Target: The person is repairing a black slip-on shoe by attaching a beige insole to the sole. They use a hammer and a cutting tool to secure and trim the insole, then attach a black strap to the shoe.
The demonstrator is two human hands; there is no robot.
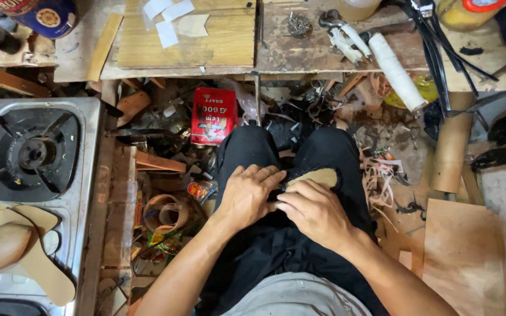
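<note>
Both hands rest on my lap over black trousers [247, 146]. My right hand [317, 213] grips the near end of a tan, sole-shaped piece [317, 175] whose tip points right over the knee. My left hand [248, 193] lies beside it with its fingers pressed on the black material at the piece's left edge. What lies under the palms is hidden.
A gas stove [33, 155] stands at left with tan insoles [36, 257] and a wooden last on it. A red tin [213, 116] lies among scraps on the floor. A wooden workbench [218, 41] runs along the top with a white roll [396, 70]. A cardboard tube [452, 146] is right.
</note>
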